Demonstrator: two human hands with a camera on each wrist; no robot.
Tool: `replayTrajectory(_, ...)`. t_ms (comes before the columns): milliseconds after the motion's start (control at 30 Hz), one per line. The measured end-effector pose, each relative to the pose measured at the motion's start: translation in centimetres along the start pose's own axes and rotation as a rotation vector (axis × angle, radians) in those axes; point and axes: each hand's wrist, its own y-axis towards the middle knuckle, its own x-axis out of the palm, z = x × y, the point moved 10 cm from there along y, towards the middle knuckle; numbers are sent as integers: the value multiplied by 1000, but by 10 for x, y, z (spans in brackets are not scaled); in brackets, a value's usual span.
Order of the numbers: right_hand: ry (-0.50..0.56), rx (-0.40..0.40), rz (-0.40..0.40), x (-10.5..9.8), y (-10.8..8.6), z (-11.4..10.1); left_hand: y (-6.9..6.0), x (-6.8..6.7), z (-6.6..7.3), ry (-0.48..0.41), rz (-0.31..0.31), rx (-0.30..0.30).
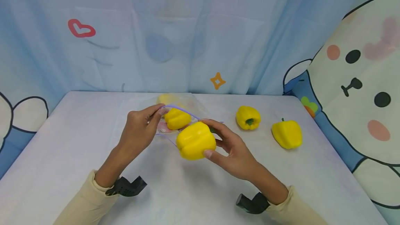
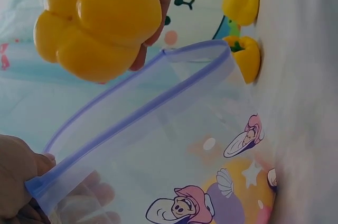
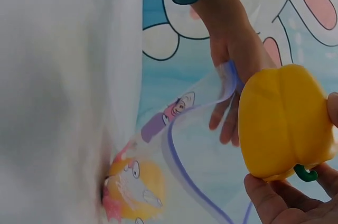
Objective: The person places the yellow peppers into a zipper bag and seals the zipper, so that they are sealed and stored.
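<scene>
My left hand (image 1: pixel 140 124) pinches the purple-edged rim of a clear printed zip bag (image 2: pixel 158 150), whose mouth gapes wide. In my right hand (image 1: pixel 232 150) I hold a yellow bell pepper (image 1: pixel 195 141) with a green stem (image 3: pixel 305 173); the pepper is above the bag's mouth in the left wrist view. Another yellow pepper (image 1: pixel 177 118) appears at the bag in the head view, just behind the held one. A further yellow shape (image 1: pixel 166 98) shows dimly through the plastic. The bag's cartoon print partly hides what lies inside.
Two more yellow peppers lie on the right of the white table (image 1: pixel 78 131): one with its stem facing forward (image 1: pixel 248 117), the other with its stem up (image 1: pixel 286 134). A blue patterned curtain (image 1: pixel 156 44) hangs behind the table's back edge.
</scene>
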Motion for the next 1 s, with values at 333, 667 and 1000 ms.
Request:
replayTrajectory(333,-51,3,-35,15,9,14,0,2,1,9,-6,-1)
replayTrajectory(667,-129,59,44,12,17,25,0,4,3,-17,-5,40)
replayTrajectory(1000,-290,134,62,14,26,38,-2,8,4,-17,-21,36)
